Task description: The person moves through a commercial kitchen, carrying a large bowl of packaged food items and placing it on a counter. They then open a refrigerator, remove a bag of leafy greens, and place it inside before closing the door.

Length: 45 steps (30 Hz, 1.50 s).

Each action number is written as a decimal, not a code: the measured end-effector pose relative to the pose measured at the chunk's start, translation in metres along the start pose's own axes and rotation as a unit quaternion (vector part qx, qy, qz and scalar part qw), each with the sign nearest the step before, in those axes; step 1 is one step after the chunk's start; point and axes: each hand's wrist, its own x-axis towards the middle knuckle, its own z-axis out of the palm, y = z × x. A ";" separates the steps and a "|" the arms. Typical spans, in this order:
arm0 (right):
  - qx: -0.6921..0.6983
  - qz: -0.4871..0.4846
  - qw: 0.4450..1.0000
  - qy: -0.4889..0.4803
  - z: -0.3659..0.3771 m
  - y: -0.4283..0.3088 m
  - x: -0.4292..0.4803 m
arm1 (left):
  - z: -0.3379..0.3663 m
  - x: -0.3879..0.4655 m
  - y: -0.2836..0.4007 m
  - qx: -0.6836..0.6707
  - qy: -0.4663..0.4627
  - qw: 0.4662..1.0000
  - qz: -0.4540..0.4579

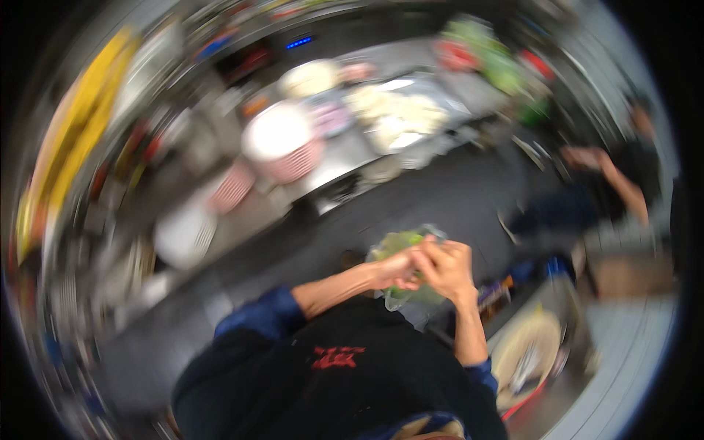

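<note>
A clear plastic bag (393, 245) with green vegetables inside hangs in front of my dark apron (330, 385), over the grey floor. Both hands are close together at the top of it. My left hand (399, 269) comes in from the left and grips the bag, its fingers curled. Against it, my right hand (448, 267) is bent at the wrist, its fingers closed around the gathered plastic. My fingers hide part of the bag's neck, and motion blur hides whether it is knotted.
Ahead runs a metal counter (346, 159) with stacked pink-rimmed plates (286, 148), a tray of pale food pieces (404, 113) and bagged green vegetables (487, 55). Another person (616, 181) is at the right. A round pale board or lid (503, 357) lies at lower right.
</note>
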 end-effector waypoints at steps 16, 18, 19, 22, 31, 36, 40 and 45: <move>0.195 -0.039 0.972 -0.125 0.336 -0.368 -0.059 | -0.076 -0.449 -0.298 -0.235 0.239 0.901 0.275; 0.252 0.031 0.954 -0.162 0.372 -0.391 -0.047 | -0.080 -0.490 -0.320 -0.258 0.303 0.858 0.326; 0.309 0.064 0.928 -0.199 0.399 -0.400 -0.045 | -0.089 -0.519 -0.338 -0.285 0.314 0.844 0.330; 0.406 0.233 0.831 -0.299 0.482 -0.402 -0.046 | -0.116 -0.595 -0.381 -0.321 0.451 0.729 0.403; 0.595 0.614 0.480 -0.194 0.748 -0.409 -0.072 | -0.136 -0.809 -0.519 -0.414 0.603 0.490 0.474; 0.601 0.673 0.431 -0.015 0.823 -0.433 -0.017 | -0.166 -0.894 -0.552 -0.441 0.656 0.427 0.439; 0.648 0.649 0.392 0.067 0.840 -0.435 -0.008 | -0.178 -0.943 -0.578 -0.441 0.640 0.446 0.443; 0.623 0.619 0.478 0.016 0.854 -0.415 -0.022 | -0.241 -0.966 -0.606 -0.483 0.639 0.454 0.390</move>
